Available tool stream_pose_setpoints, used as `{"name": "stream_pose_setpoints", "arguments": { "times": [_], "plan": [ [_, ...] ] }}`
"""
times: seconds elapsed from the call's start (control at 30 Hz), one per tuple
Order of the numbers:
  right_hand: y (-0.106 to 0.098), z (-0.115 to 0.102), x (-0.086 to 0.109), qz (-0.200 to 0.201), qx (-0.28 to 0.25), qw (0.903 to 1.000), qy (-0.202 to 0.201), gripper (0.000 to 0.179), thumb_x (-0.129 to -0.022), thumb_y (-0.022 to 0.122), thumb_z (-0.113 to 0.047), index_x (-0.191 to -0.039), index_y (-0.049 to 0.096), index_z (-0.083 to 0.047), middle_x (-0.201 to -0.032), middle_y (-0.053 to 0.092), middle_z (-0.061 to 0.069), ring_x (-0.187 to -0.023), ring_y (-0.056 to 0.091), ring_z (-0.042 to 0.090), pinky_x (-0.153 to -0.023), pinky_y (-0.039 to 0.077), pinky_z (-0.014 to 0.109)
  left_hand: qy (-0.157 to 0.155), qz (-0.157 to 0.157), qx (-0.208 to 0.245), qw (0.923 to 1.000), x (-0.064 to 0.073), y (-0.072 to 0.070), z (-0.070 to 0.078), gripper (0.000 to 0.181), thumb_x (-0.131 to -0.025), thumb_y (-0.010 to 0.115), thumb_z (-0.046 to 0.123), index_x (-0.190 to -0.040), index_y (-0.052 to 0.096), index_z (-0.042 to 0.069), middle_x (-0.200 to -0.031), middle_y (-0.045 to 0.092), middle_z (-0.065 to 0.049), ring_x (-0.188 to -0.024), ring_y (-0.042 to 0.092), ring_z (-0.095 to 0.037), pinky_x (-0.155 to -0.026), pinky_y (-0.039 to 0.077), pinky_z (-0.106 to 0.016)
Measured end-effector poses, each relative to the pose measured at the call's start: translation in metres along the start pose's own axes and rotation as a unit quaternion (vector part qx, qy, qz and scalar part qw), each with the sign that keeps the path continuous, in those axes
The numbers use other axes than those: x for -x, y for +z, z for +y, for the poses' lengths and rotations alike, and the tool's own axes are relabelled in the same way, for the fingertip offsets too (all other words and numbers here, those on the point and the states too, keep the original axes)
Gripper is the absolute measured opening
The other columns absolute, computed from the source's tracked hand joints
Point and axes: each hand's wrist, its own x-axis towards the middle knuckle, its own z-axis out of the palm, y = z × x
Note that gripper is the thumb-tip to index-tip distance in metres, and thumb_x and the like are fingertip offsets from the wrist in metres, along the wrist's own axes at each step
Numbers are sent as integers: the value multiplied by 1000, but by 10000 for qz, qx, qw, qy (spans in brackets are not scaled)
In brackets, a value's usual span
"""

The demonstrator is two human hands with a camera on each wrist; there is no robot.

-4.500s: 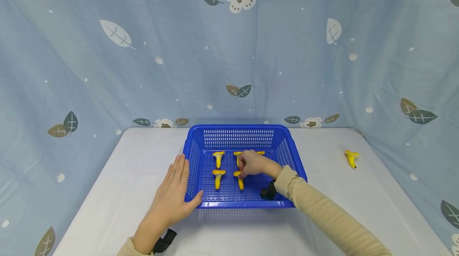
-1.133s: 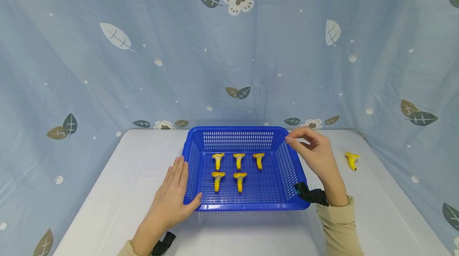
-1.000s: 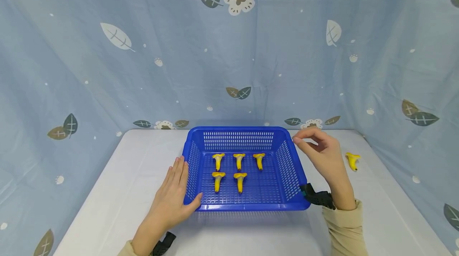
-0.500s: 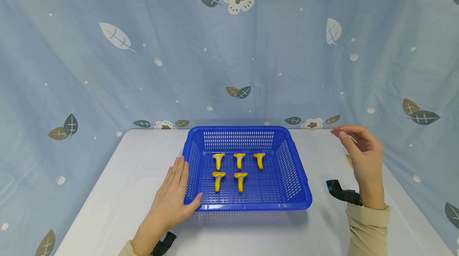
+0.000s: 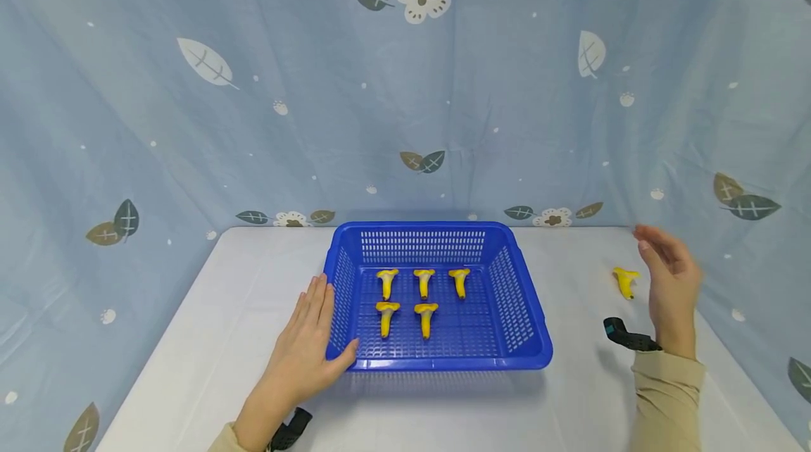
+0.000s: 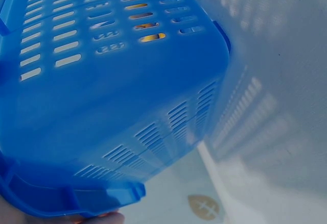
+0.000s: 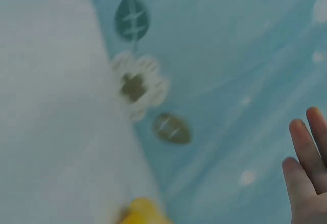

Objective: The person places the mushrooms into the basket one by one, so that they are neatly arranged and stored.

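Observation:
My left hand (image 5: 305, 343) lies with straight fingers along the left rim of a blue plastic basket (image 5: 443, 364), the thumb over its front corner. Inside the basket several yellow chanterelle mushrooms (image 5: 426, 319) lie in two rows, stems toward me: three at the back, two in front. One more yellow mushroom (image 5: 626, 283) lies on the table to the right of the basket. Just right of that mushroom my right hand (image 5: 673, 286) is raised above the table, holding nothing. In the right wrist view its fingers (image 7: 306, 152) are extended, and a blurred yellow mushroom (image 7: 145, 213) shows at the bottom edge.
The table (image 5: 253, 276) has a white cover. A blue curtain (image 5: 304, 121) with leaf and flower prints hangs behind it and at both sides. The basket's slotted side wall (image 6: 112, 96) fills much of the left wrist view.
My right hand has left the inside of the basket and travelled right, passing in front of the lone mushroom to its far side. The left hand has stayed at the rim.

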Motion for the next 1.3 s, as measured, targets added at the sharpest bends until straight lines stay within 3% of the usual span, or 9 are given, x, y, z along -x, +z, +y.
{"name": "stream_pose_setpoints", "arguments": {
  "times": [0.13, 0.27, 0.4, 0.5, 0.63, 0.77, 0.9, 1.03, 1.3],
  "plan": [
    [-17, 22, -1, 382, 263, 9962, 736, 36, -96, 59, 2, -131, 56, 10, -131, 59, 15, -123, 52, 24, -102, 43, 18, -3, -19, -1, 10000, 0, 0, 1, 95, -88, 63, 47, -151, 24, -13, -161, 13, -27, -150, 11, -40, -122, 11, -45],
    [-30, 38, 0, 531, 666, 9853, 1480, 42, -99, 57, -6, -140, 52, 2, -142, 52, 8, -129, 47, 15, -108, 36, 16, 0, -3, -8, 10000, 0, 0, 1, 95, -88, 64, 47, -150, 24, -13, -161, 13, -27, -150, 12, -40, -122, 12, -46],
    [-41, 49, 0, 369, 1217, 9717, 1988, 48, -102, 55, -14, -148, 44, -7, -155, 39, 3, -143, 30, 12, -116, 22, 18, 24, 17, -27, 10000, 0, 0, 1, 95, -88, 63, 47, -150, 24, -13, -161, 13, -27, -149, 12, -40, -122, 13, -46],
    [-45, 56, 1, 73, 1958, 9550, 2224, 53, -103, 53, -22, -153, 38, -13, -162, 26, -1, -150, 14, 13, -120, 11, 25, 30, 20, -17, 10000, 0, 0, 1, 95, -88, 64, 47, -150, 24, -13, -161, 14, -28, -149, 12, -41, -122, 14, -46],
    [-49, 61, 2, -495, 2821, 9289, 2348, 58, -104, 49, -28, -157, 31, -13, -165, 14, 7, -152, 4, 23, -122, 9, 38, -7, -9, 3, 10000, 1, 0, 1, 95, -88, 63, 47, -151, 24, -13, -161, 13, -27, -150, 11, -40, -122, 13, -46],
    [-52, 64, 3, -956, 3336, 9090, 2310, 61, -103, 49, -31, -155, 31, -7, -161, 22, 19, -145, 18, 31, -110, 33, 22, -23, -21, 18, 10000, 1, -1, 1, 95, -88, 63, 47, -151, 23, -13, -161, 12, -27, -150, 11, -39, -122, 13, -46],
    [-54, 66, 4, -1111, 3697, 8963, 2183, 61, -102, 51, -33, -151, 36, 1, -148, 32, 27, -121, 33, 29, -74, 37, 6, -29, -26, 36, 10000, 0, -1, 1, 95, -89, 63, 47, -151, 24, -13, -161, 12, -27, -150, 11, -39, -122, 13, -46],
    [-55, 68, 4, -1243, 3779, 8879, 2311, 61, -103, 48, -33, -149, 36, 5, -148, 32, 29, -117, 38, 23, -72, 35, 6, -18, 11, 9, 10000, 1, 0, 1, 95, -88, 64, 47, -151, 24, -13, -161, 13, -28, -150, 11, -40, -122, 12, -46],
    [-52, 67, 5, -1314, 3952, 8765, 2414, 56, -104, 46, -31, -147, 42, 5, -148, 38, 28, -117, 41, 24, -75, 37, 7, 4, 69, 12, 10000, 0, 0, 1, 95, -88, 64, 47, -150, 25, -13, -161, 15, -28, -149, 13, -40, -122, 13, -45]
  ]
}}
